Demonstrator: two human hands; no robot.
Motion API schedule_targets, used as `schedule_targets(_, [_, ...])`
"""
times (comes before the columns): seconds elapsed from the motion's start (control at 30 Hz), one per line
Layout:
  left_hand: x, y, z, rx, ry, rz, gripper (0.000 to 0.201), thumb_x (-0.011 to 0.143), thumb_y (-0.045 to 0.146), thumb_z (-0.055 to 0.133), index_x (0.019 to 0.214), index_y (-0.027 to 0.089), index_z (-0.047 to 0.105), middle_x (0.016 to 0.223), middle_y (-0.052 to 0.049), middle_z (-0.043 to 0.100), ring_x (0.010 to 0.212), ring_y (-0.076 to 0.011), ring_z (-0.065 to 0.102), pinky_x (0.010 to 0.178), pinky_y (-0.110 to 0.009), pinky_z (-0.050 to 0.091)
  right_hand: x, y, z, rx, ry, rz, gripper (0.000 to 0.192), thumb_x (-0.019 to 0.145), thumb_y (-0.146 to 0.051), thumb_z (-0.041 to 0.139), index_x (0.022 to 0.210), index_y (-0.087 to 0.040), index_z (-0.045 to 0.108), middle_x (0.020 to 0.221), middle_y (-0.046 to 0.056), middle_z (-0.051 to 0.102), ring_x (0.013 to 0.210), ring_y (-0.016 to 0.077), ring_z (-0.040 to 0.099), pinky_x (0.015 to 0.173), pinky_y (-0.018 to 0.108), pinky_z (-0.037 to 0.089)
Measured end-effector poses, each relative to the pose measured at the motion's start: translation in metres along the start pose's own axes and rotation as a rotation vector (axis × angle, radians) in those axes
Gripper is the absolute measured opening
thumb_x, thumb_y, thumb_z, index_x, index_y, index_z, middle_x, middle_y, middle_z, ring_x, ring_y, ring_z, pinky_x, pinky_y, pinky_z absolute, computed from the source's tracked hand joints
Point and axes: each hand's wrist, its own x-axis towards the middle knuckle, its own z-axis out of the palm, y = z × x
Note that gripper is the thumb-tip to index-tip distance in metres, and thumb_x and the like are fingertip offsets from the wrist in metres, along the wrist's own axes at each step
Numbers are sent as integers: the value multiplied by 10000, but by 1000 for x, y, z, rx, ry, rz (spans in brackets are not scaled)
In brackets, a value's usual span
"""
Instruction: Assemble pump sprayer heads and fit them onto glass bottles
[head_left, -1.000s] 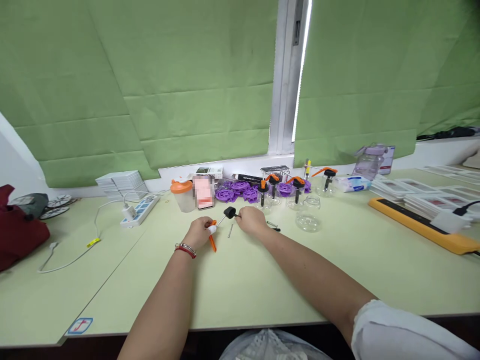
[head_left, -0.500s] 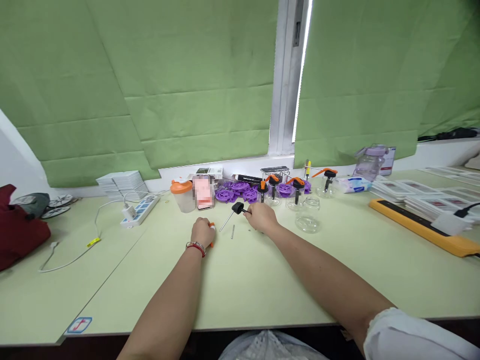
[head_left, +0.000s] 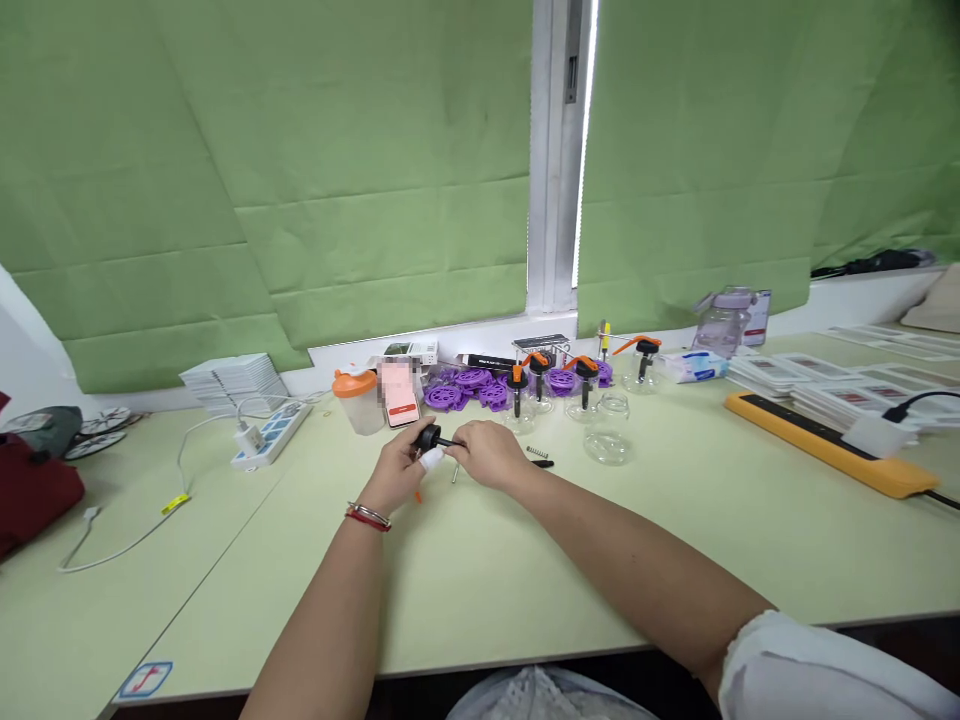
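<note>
My left hand (head_left: 397,468) is closed around a black round cap (head_left: 428,438), with something white wrapped over its thumb tip. The cap's thin black stem points right, and the fingers of my right hand (head_left: 487,455) pinch its end. Just below my left hand, part of an orange piece (head_left: 418,496) shows on the table. A thin metal pin (head_left: 454,473) lies between the hands, partly hidden. Right of my right hand are a small spring (head_left: 537,452) and a short black part (head_left: 543,463). An open glass jar (head_left: 609,446) stands farther right.
Behind my hands stand several glass jars with orange-levered black tops (head_left: 585,390), purple plastic discs (head_left: 472,385), a phone (head_left: 399,392) and an orange-lidded cup (head_left: 356,402). A white power strip (head_left: 274,437) lies left; a yellow one (head_left: 825,445) lies right.
My right hand has moved left with the black cap, and my left hand has taken hold of the cap. The orange piece has left my left hand. The spring and black part are now uncovered.
</note>
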Motion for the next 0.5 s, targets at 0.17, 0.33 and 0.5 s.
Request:
schedule_targets(0.17, [1, -24, -42, 387, 359, -382, 495, 754, 364, 559, 1221, 201, 529, 1070, -113, 648, 943, -275, 607, 808, -383, 468, 15, 31, -7, 14, 175, 57, 374, 878, -364, 495, 1202, -194, 572, 1197, 116, 556, 1078, 230, 514, 870, 317, 386])
schedule_targets(0.33, [-7, -55, -77, 715, 379, -817, 493, 681, 292, 556, 1161, 180, 556, 1056, -193, 641, 956, -384, 593, 689, -440, 470, 40, 90, -21, -161, 287, 241, 538, 855, -337, 538, 1372, -270, 406, 1483, 152, 200, 1322, 373, 224, 1010, 483, 257])
schedule_targets(0.5, [-10, -68, -74, 763, 273, -964, 495, 652, 315, 560, 1126, 173, 550, 1111, -213, 598, 1006, -401, 562, 712, -449, 459, 47, 116, -20, -57, 99, 260, 521, 893, -307, 456, 1401, -281, 343, 1453, 158, 247, 1241, 346, 386, 967, 451, 329])
